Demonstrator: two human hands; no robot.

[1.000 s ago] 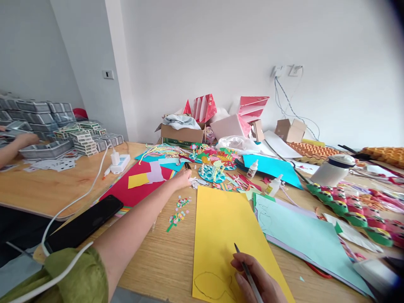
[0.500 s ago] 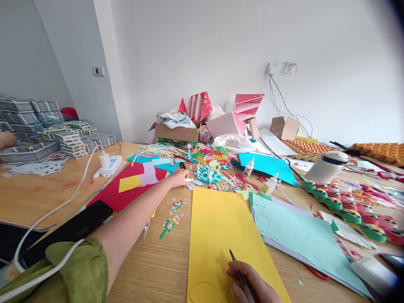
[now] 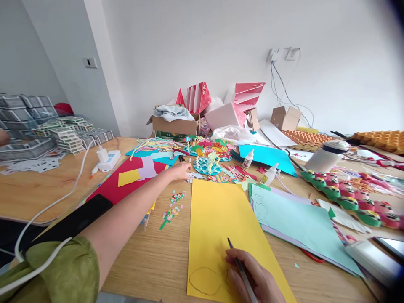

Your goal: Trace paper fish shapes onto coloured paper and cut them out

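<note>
Moved since the frame one second earlier: a co-worker's hand (image 3: pixel 3 137), now a sliver at the left edge; the view has also shifted slightly.

Clock bearings from the centre of the rectangular yellow paper sheet (image 3: pixel 217 223), laid flat on the wood-grained bench (image 3: pixel 139 269):

- Five o'clock: right hand (image 3: pixel 250 274), thumb and fingers gripping a slim grey pen with dark tip (image 3: pixel 242 271); tip over the sheet, contact unclear.
- Seven o'clock: dark-line pointed oval outline (image 3: pixel 206 281), on the sheet.
- Eleven o'clock: left hand (image 3: pixel 181 170), arm outstretched, beside grey-white paper cutouts (image 3: pixel 192 176); its grip cannot be told.
- Three o'clock: pale-turquoise paper sheet (image 3: pixel 296 223).

Handling, judged: yellow sheet light, flexible, easily creased, best held by its edges; pen light, rigid, best held near the tip.
</note>
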